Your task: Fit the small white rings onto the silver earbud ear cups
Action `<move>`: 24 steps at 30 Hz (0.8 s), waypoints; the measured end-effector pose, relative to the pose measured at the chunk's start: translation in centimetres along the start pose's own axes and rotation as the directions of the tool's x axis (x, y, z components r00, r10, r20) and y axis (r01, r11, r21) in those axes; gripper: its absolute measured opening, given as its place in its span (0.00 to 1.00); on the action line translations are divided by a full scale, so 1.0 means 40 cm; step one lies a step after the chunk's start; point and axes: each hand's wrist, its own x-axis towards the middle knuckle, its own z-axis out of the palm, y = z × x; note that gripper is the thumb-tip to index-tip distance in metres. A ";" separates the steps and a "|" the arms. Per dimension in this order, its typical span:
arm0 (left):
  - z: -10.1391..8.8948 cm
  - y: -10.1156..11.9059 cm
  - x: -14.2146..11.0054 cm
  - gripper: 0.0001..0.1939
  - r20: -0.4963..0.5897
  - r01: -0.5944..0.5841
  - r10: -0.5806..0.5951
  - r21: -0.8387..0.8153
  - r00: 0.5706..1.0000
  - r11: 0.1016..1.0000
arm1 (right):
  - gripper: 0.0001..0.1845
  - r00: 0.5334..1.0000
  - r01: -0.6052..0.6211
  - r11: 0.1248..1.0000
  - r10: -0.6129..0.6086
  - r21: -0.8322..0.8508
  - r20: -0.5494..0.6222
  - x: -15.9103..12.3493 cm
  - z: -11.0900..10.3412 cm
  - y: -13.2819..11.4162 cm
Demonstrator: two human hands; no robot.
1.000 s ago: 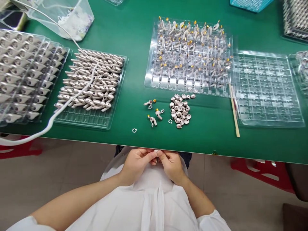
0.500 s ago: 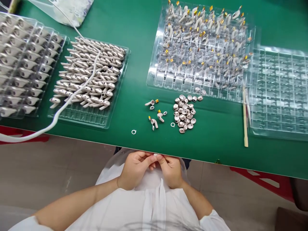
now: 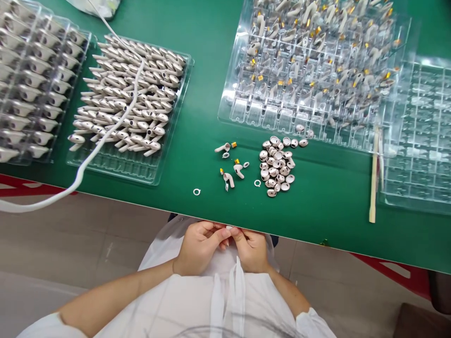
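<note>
My left hand [image 3: 200, 246] and my right hand [image 3: 251, 249] meet at the table's front edge, thumbs nearly touching. Pinched between their fingertips is a small white earbud part [image 3: 229, 227], mostly covered by the fingers. On the table beyond lie three earbud stems with orange flex tabs, such as the nearest stem [image 3: 229, 179]. A flat white ring [image 3: 196, 192] lies left of them, and a second ring [image 3: 257, 183] to their right. Beside that ring is a heap of round earbud caps [image 3: 276, 164].
A clear tray of finished-looking earbuds [image 3: 123, 98] stands at left, crossed by a white cable [image 3: 100, 143]. Further left is a tray of shells [image 3: 28, 94]. At right are a tray of stems with orange tabs [image 3: 253, 112], a wooden stick [image 3: 373, 188] and another clear tray [image 3: 405, 199].
The head view has shifted slightly, so the trays and loose parts sit differently in frame. Both hands keep their pinch on the small white part, with hardly any visible movement.
</note>
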 end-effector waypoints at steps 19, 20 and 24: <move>0.011 -0.004 -0.015 0.08 -0.065 0.004 -0.006 -0.031 0.998 1.000 | 0.20 0.995 -0.087 0.996 0.088 0.018 -0.047 -0.002 0.006 -0.024; 0.011 -0.005 -0.015 0.08 -0.068 0.005 -0.007 -0.030 0.998 1.000 | 0.20 0.994 -0.086 0.996 0.086 0.004 -0.061 -0.003 0.006 -0.023; 0.011 -0.005 -0.016 0.08 -0.068 0.015 -0.016 -0.023 0.998 1.000 | 0.20 0.994 -0.076 0.996 0.072 -0.044 -0.085 -0.005 0.004 -0.020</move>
